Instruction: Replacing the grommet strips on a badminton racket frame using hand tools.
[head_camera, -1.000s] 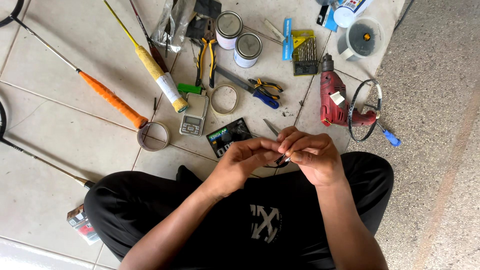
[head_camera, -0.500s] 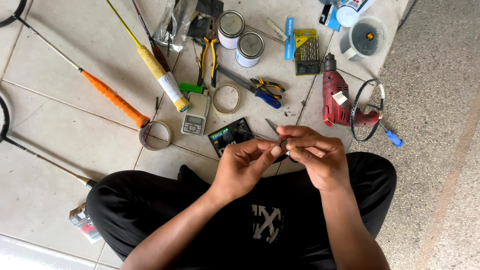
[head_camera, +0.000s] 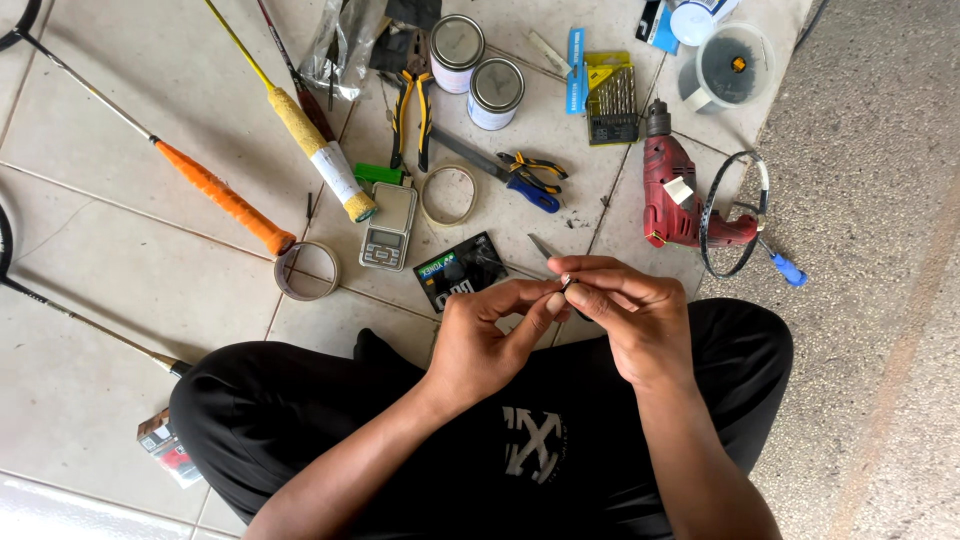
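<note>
I sit cross-legged on a tiled floor. My left hand (head_camera: 495, 340) and my right hand (head_camera: 625, 310) meet above my lap, fingertips pinched together on a small dark part (head_camera: 567, 287), too small to identify. Just beyond my hands on the floor lie a black flat packet (head_camera: 462, 270) and a small metal blade (head_camera: 541, 246).
Spread ahead: a small digital scale (head_camera: 388, 227), tape rolls (head_camera: 308, 271) (head_camera: 449, 195), pliers (head_camera: 412, 110), a cutter with blue handle (head_camera: 525, 180), two tins (head_camera: 477, 65), a drill-bit set (head_camera: 612, 97), a red drill (head_camera: 675, 190), a plastic tub (head_camera: 735, 65), racket handles orange (head_camera: 222, 197) and yellow-white (head_camera: 320, 150).
Both hands stay together over my lap; the fingers shifted slightly on the small part. The view has drifted a little; nothing on the floor moved.
</note>
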